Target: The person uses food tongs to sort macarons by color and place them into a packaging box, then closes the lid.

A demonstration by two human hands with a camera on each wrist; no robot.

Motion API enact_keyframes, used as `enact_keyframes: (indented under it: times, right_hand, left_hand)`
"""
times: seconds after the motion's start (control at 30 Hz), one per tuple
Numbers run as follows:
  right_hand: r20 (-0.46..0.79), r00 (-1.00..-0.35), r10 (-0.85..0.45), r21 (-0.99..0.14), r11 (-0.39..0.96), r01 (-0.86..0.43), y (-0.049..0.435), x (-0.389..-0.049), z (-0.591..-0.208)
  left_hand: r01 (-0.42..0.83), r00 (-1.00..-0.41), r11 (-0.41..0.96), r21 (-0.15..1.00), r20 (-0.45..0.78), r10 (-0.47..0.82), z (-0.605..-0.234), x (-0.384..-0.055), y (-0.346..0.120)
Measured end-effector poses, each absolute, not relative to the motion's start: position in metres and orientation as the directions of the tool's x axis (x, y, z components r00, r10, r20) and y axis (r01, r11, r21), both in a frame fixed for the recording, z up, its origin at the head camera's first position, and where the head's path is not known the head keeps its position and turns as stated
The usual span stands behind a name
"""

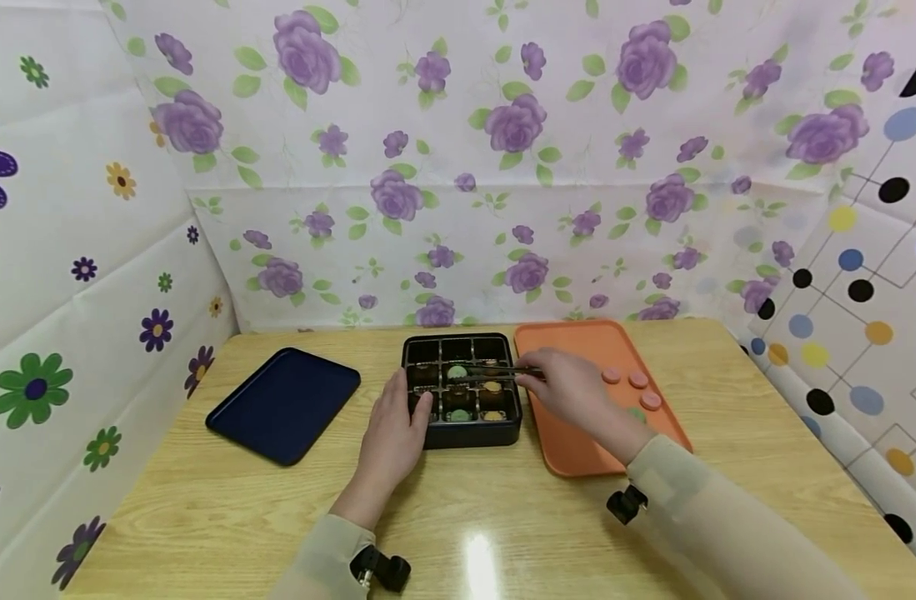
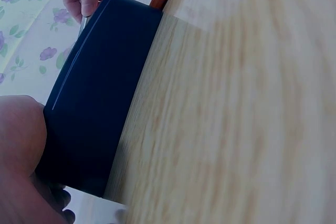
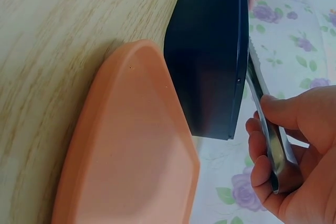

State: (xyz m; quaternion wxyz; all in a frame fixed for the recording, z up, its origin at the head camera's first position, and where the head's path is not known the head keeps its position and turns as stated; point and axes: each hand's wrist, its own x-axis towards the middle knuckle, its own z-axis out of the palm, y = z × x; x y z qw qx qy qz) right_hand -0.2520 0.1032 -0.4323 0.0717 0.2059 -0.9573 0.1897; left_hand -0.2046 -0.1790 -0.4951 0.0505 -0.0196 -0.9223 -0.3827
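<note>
Hands (image 1: 392, 433) at box (image 1: 473, 434); discs (image 1: 638, 380) head-view only

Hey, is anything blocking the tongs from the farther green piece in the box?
Nothing visible does. Held in the right hand, the tongs reach over the box's right wall to the green piece; whether they touch it, I can't tell. The left hand is at the box's left side, clear of them.
</note>
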Motion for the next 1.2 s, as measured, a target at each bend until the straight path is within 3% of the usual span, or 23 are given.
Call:
enact_keyframes:
  times: [0.53, 1.2]
  right_hand:
    - [0.245, -0.904, -0.352, -0.353, 0.836, -0.421, 0.109, -0.248, -0.432]
    - [0.316, -0.901, -0.299, -0.390, 0.824, -0.410, 0.172, -0.227, -0.431]
  left_hand:
    - [0.077, -0.994, 0.703, 0.707, 0.108, 0.001, -0.494, -0.203, -0.179]
    - [0.077, -0.995, 0.711, 0.699, 0.103, 0.006, -0.496, -0.206, -0.182]
